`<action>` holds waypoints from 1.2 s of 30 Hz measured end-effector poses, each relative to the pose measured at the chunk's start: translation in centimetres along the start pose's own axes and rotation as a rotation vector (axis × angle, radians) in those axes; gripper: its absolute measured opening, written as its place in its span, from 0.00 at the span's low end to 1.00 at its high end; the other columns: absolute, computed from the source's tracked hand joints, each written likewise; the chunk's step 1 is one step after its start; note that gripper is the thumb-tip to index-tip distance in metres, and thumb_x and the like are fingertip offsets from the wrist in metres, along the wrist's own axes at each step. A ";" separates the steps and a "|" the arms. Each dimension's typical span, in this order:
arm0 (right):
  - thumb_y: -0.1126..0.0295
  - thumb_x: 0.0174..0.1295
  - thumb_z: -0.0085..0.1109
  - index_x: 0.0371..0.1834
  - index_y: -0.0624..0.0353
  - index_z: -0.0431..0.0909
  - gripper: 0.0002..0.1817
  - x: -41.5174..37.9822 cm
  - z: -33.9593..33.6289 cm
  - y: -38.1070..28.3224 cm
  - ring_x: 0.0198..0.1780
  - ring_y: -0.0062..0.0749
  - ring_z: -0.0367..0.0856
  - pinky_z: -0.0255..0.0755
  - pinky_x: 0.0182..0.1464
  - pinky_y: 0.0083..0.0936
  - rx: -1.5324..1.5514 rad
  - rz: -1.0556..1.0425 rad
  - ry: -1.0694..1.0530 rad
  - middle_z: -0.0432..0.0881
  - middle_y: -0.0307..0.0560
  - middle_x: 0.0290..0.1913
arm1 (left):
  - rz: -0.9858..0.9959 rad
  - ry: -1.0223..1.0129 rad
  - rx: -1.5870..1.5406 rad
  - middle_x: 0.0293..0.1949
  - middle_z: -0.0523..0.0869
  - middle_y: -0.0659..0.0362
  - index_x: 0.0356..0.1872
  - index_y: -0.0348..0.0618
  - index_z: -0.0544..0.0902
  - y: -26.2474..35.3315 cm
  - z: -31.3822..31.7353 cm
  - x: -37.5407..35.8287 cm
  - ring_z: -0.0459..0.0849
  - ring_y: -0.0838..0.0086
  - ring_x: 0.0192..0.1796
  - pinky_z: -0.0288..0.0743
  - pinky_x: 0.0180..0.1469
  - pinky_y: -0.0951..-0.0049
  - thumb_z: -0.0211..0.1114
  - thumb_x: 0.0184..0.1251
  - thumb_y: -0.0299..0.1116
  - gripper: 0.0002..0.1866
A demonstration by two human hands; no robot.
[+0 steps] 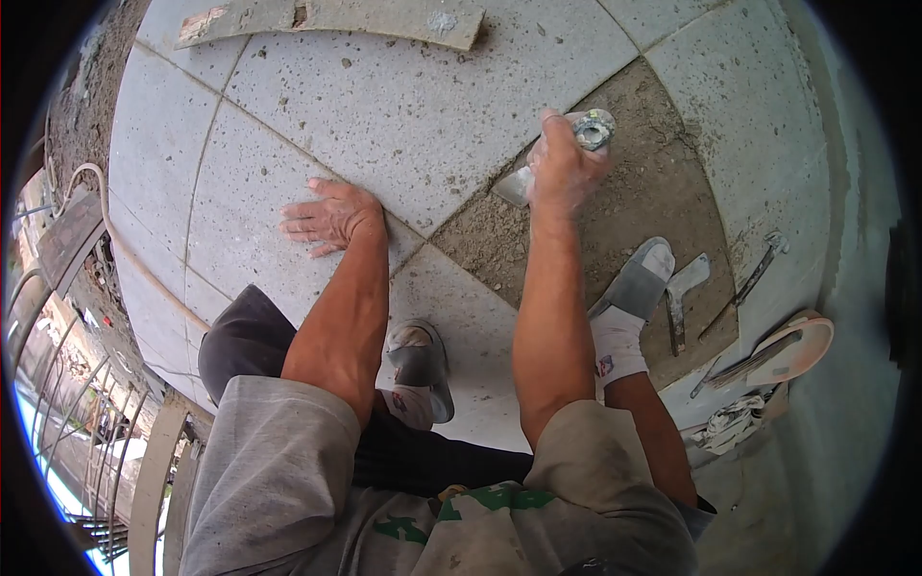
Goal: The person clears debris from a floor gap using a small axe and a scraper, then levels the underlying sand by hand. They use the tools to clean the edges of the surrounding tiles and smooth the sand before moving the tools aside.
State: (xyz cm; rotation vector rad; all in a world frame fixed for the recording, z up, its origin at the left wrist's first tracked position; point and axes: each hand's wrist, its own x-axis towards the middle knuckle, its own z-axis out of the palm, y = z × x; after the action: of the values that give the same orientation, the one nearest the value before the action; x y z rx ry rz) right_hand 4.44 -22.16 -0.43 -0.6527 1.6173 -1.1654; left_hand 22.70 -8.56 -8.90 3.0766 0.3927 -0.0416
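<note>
My left hand (331,218) lies flat with fingers spread on a pale grey floor tile (259,163). My right hand (565,171) is wrapped round the handle of a trowel, above the edge of a square of bare, sandy mortar (663,154) between the tiles. The trowel's metal blade (515,186) shows to the left of this hand, and the crusted handle end (594,130) sticks out on the right. Most of the handle is hidden by my fingers. Whitish dust covers the right hand.
A curved board (384,21) lies at the top. My sandalled foot (639,274) rests on the mortar, beside a flat metal tool (682,298) and a hammer (759,264). A round pan (807,348) stands at the right. A hose (134,254) and metal bars (91,422) are at the left.
</note>
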 end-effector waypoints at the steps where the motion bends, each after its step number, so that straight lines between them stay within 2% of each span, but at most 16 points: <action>1: 0.77 0.56 0.60 0.23 0.56 0.68 0.10 0.0 0.0 -1.5 0.14 0.16 0.61 0.56 0.17 0.18 0.075 0.079 -0.053 0.68 0.34 0.19 | -0.006 -0.003 0.006 0.79 0.49 0.46 0.78 0.44 0.50 -0.1 0.0 -0.3 0.44 0.57 0.81 0.37 0.76 0.40 0.38 0.75 0.62 0.40; 5: 0.79 0.56 0.60 0.24 0.55 0.67 0.10 1.0 0.3 -1.9 0.13 0.16 0.61 0.56 0.15 0.19 0.142 0.076 0.000 0.66 0.33 0.17 | 0.006 0.025 -0.009 0.78 0.50 0.46 0.78 0.44 0.51 0.1 0.1 0.3 0.45 0.57 0.81 0.37 0.76 0.40 0.38 0.75 0.62 0.40; 7: 0.78 0.56 0.60 0.24 0.55 0.67 0.11 1.0 0.2 1.8 0.13 0.17 0.61 0.56 0.15 0.19 0.023 -0.018 -0.006 0.66 0.33 0.15 | 0.007 0.019 -0.001 0.79 0.49 0.46 0.78 0.44 0.50 0.4 0.0 -0.2 0.44 0.57 0.81 0.37 0.76 0.40 0.38 0.75 0.62 0.40; 9: 0.76 0.54 0.60 0.24 0.56 0.69 0.08 0.1 0.1 0.1 0.16 0.16 0.67 0.60 0.18 0.18 0.025 0.072 -0.061 0.73 0.36 0.19 | 0.007 0.005 0.002 0.79 0.49 0.46 0.78 0.44 0.50 0.3 -0.4 -0.2 0.44 0.57 0.81 0.37 0.76 0.39 0.37 0.75 0.62 0.40; 11: 0.75 0.54 0.61 0.23 0.56 0.69 0.09 1.7 -0.7 -2.7 0.16 0.16 0.67 0.61 0.18 0.18 0.108 0.125 -0.071 0.72 0.35 0.19 | -0.002 0.002 0.009 0.79 0.49 0.46 0.78 0.44 0.50 0.1 -0.2 -0.3 0.44 0.57 0.81 0.38 0.76 0.40 0.37 0.75 0.62 0.40; 13: 0.75 0.54 0.61 0.23 0.56 0.69 0.10 3.2 -1.4 -3.6 0.16 0.16 0.67 0.61 0.18 0.19 0.265 0.074 -0.070 0.71 0.34 0.18 | -0.001 0.009 0.003 0.79 0.48 0.46 0.78 0.45 0.50 0.1 -0.1 0.1 0.44 0.57 0.81 0.38 0.76 0.40 0.37 0.75 0.62 0.40; 14: 0.76 0.54 0.61 0.21 0.56 0.69 0.10 1.8 -0.4 -2.5 0.15 0.16 0.66 0.60 0.17 0.20 0.201 0.079 -0.015 0.70 0.33 0.17 | -0.003 0.008 0.005 0.79 0.48 0.46 0.78 0.44 0.50 0.2 -0.1 0.1 0.44 0.57 0.81 0.38 0.76 0.39 0.37 0.75 0.62 0.40; 15: 0.77 0.54 0.60 0.20 0.56 0.70 0.09 0.8 0.1 1.8 0.13 0.15 0.64 0.58 0.15 0.19 0.092 0.057 0.011 0.70 0.33 0.16 | -0.007 0.002 0.008 0.79 0.48 0.46 0.78 0.44 0.51 0.2 -0.1 -0.1 0.44 0.57 0.81 0.39 0.76 0.39 0.37 0.75 0.62 0.40; 20: 0.75 0.53 0.62 0.20 0.56 0.69 0.10 1.1 0.1 -3.1 0.14 0.17 0.66 0.61 0.16 0.21 0.158 0.120 -0.079 0.70 0.33 0.16 | 0.008 0.038 0.021 0.78 0.50 0.47 0.78 0.44 0.51 -0.1 0.6 0.0 0.45 0.56 0.81 0.40 0.75 0.38 0.38 0.74 0.62 0.40; 23: 0.74 0.52 0.63 0.20 0.56 0.69 0.11 2.0 -0.2 -2.6 0.16 0.18 0.68 0.63 0.18 0.22 0.177 0.091 -0.073 0.71 0.33 0.17 | 0.012 0.056 0.005 0.78 0.51 0.46 0.78 0.44 0.52 -0.2 0.8 0.4 0.46 0.56 0.81 0.39 0.75 0.38 0.38 0.74 0.62 0.40; 24: 0.78 0.55 0.61 0.25 0.55 0.69 0.09 0.6 0.3 2.0 0.13 0.17 0.64 0.57 0.15 0.20 -0.053 0.023 -0.050 0.69 0.34 0.18 | 0.006 0.054 0.010 0.78 0.51 0.46 0.77 0.44 0.52 -0.2 0.7 0.2 0.46 0.56 0.81 0.39 0.76 0.38 0.38 0.74 0.62 0.40; 29: 0.77 0.55 0.61 0.22 0.55 0.70 0.10 0.8 0.6 -2.6 0.13 0.17 0.63 0.56 0.15 0.21 -0.002 0.066 -0.157 0.68 0.34 0.16 | -0.003 0.031 0.005 0.78 0.50 0.46 0.78 0.45 0.52 0.4 -0.1 -0.3 0.46 0.56 0.81 0.38 0.76 0.39 0.38 0.74 0.62 0.40; 31: 0.78 0.54 0.62 0.20 0.55 0.69 0.11 2.0 0.3 -4.5 0.13 0.16 0.63 0.56 0.15 0.20 0.207 0.103 -0.205 0.68 0.34 0.16 | -0.009 0.028 -0.019 0.79 0.50 0.46 0.78 0.45 0.52 0.1 0.0 -0.1 0.45 0.57 0.81 0.37 0.76 0.39 0.38 0.74 0.62 0.40; 34: 0.78 0.54 0.62 0.21 0.55 0.70 0.10 0.0 0.2 0.5 0.12 0.15 0.61 0.55 0.15 0.19 0.017 0.019 -0.194 0.68 0.33 0.16 | -0.006 0.033 0.000 0.79 0.50 0.47 0.78 0.45 0.51 0.2 0.1 -0.2 0.45 0.57 0.81 0.37 0.76 0.39 0.38 0.75 0.62 0.40; 35: 0.78 0.54 0.61 0.21 0.55 0.71 0.10 -0.5 1.4 0.3 0.12 0.15 0.61 0.54 0.15 0.19 -0.090 -0.059 -0.219 0.68 0.33 0.16 | -0.007 0.016 -0.008 0.79 0.49 0.46 0.78 0.44 0.51 0.6 0.1 0.0 0.44 0.57 0.81 0.36 0.76 0.39 0.38 0.75 0.62 0.40; 36: 0.76 0.55 0.61 0.21 0.54 0.70 0.10 -1.1 1.8 0.0 0.12 0.15 0.61 0.55 0.15 0.19 -0.099 -0.045 -0.218 0.68 0.32 0.16 | 0.002 -0.006 0.007 0.79 0.48 0.46 0.78 0.44 0.51 0.3 -0.1 0.0 0.44 0.57 0.81 0.36 0.76 0.39 0.38 0.74 0.62 0.40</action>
State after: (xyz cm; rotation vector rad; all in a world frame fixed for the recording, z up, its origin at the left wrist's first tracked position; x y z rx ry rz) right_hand 6.52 -21.94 -0.03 -0.8538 1.4887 -1.0132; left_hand 22.82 -8.82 -8.79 3.0828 0.3907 -0.0526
